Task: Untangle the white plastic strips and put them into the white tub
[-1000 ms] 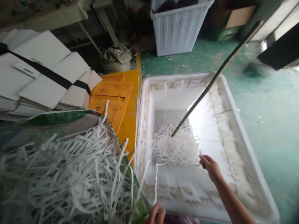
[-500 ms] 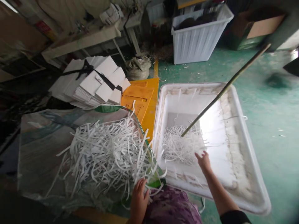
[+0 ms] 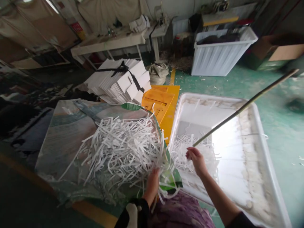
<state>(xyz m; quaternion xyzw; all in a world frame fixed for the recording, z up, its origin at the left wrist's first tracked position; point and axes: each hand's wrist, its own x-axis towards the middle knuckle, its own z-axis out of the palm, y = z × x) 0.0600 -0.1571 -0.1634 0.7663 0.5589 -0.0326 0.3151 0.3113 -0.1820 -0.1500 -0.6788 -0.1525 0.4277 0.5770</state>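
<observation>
The fingers (image 3: 155, 172) of my left hand (image 3: 152, 185) sink into the heap of paper strips (image 3: 123, 152). Their tips are hidden, and I cannot tell whether they close on anything. My right hand (image 3: 196, 160) shows only its back, and its fingertips are hidden among the shreds (image 3: 180, 152) in the white tray (image 3: 258, 126). The tray's near right corner is cut off by the picture's edge. The thin rod (image 3: 237, 110) blurs at its far right end, and its lower tip is buried in the shreds.

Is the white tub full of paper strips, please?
No, the strips cover only part of the floor of the white tub.
</observation>
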